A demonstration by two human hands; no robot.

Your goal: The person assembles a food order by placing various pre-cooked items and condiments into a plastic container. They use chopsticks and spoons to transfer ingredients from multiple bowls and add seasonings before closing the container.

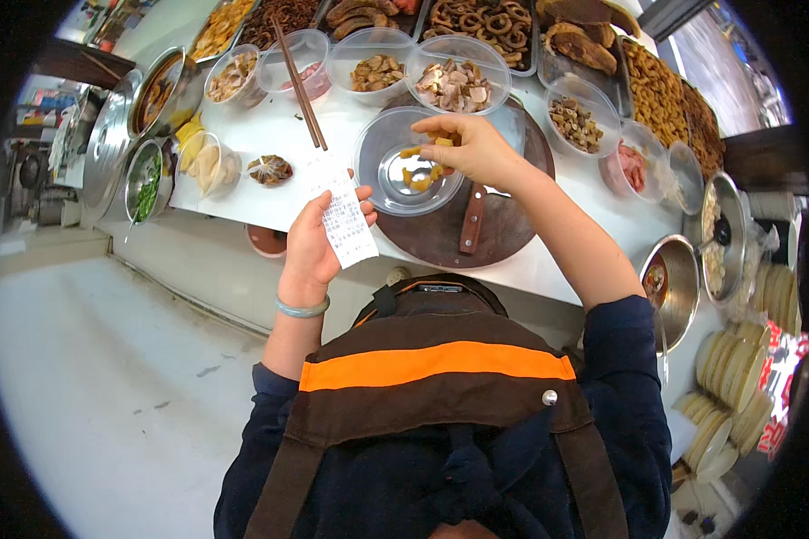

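My left hand (307, 242) is closed on a printed paper slip (346, 232), held upright between thumb and fingers at the table's front edge. Over a clear plastic bowl (374, 184), my right hand (481, 154) curls around some yellow food pieces (443, 139); their kind is unclear. More yellow chunks (417, 180) lie on the bowl's bottom. That bowl sits partly on a round, dark cutting board (517, 229). Beside it rests a knife with a brown riveted handle (473, 220), its blade partly hidden under my right hand and forearm.
Clear bowls of chopped meat (454, 85) line the back, before metal trays of cooked food (490, 27). Wooden chopsticks (307, 103) lean from one bowl. At left are a bowl of chopped greens (148, 190) and a tied bag (270, 170). Stacked plates (728, 364) and a steel pot (679, 296) stand right.
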